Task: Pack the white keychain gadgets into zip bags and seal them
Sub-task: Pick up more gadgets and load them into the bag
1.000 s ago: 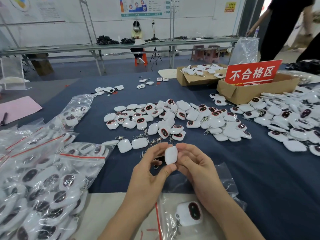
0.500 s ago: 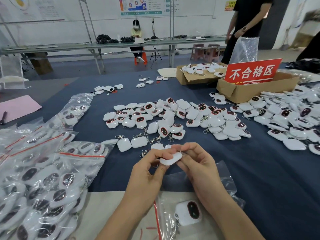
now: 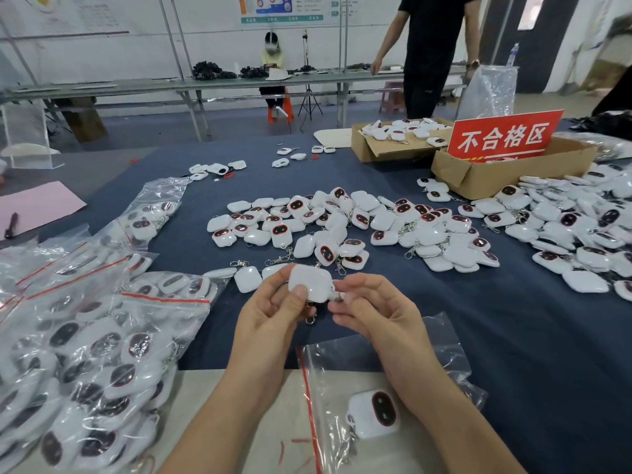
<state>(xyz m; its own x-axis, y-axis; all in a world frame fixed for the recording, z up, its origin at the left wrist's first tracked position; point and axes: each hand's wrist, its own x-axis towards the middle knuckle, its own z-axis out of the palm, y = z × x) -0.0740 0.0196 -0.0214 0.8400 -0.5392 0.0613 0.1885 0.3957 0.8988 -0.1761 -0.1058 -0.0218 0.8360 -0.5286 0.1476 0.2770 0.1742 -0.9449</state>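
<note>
Head view: left grip (image 3: 270, 309) held white gadget (image 3: 309, 282), right grip (image 3: 372, 309) pinched its clasp corner; zip bag (image 3: 335, 378) lay near on bench (image 3: 513, 336).

Single wide-angle view from the person's head, facing forward and down, closest on the left hand (image 3: 270, 313) and right hand (image 3: 372, 309) holding a white rounded-square plastic keychain gadget (image 3: 309, 282), dark blue cloth-covered table (image 3: 513, 336) receding ahead, white back wall (image 3: 102, 46) at top edge
</note>
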